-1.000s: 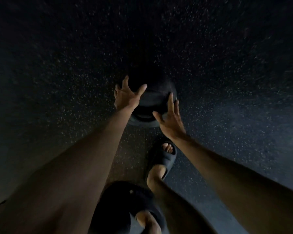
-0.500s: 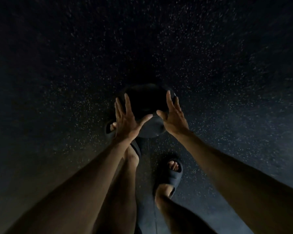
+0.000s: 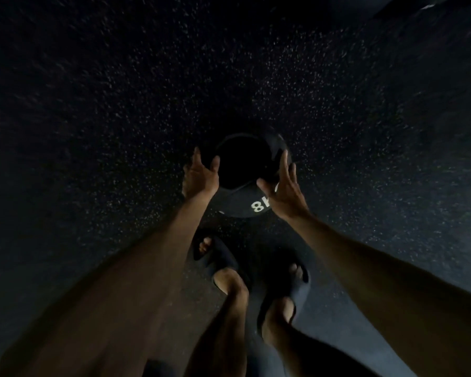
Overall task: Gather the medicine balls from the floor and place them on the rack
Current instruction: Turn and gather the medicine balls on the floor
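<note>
Since half a second before, both hands had closed onto the flanks of the medicine ball (image 3: 242, 164), and a white "8" (image 3: 257, 205) had turned up on its near face.

The left fingers (image 3: 196, 159) were bent over the ball's left edge, with the thumb hooked onto its top, so the left hand (image 3: 200, 176) gripped it. The right fingers (image 3: 284, 162) lay straight and slightly spread along the right edge, pressing in, with the thumb stuck out towards the middle. The right hand (image 3: 286, 193) covered part of the white marking. Both forearms ran down and outward to the lower corners of the view.

The ball was held between the two palms, low over the dark speckled floor (image 3: 120, 118). From where I stood I could not tell whether it was touching the floor or just off it.

On the near side, the left sandal (image 3: 218, 258) stood close behind the ball's lower edge. The right sandal (image 3: 299, 288) stood a little further back, and the two were near each other but apart.

To the left, to the right and beyond the ball, the floor lay open. Only a dark, blurred edge (image 3: 430, 5) cut across the far right corner, well apart from the ball.
</note>
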`<state>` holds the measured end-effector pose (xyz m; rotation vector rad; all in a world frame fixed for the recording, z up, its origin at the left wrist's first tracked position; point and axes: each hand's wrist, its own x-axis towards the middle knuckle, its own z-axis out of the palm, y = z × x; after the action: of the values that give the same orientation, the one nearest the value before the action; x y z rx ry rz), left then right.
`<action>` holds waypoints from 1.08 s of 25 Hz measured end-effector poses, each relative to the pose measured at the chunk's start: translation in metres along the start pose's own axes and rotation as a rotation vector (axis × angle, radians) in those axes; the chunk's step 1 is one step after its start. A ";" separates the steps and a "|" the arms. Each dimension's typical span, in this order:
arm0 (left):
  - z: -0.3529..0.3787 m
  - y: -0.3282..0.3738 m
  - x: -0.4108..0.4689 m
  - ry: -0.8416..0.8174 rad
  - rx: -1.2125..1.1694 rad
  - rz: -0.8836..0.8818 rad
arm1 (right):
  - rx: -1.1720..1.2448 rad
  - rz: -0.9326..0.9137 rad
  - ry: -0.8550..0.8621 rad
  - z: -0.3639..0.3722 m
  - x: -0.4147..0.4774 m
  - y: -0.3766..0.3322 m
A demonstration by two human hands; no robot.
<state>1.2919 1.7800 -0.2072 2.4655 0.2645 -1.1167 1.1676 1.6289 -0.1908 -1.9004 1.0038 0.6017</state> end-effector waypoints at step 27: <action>-0.098 0.160 0.106 -0.028 -0.096 0.275 | -0.206 -0.225 0.064 -0.119 0.186 -0.167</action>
<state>1.4812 1.6805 -0.1818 2.3138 -0.0290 -0.9960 1.4118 1.4979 -0.1875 -2.1903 0.7770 0.5310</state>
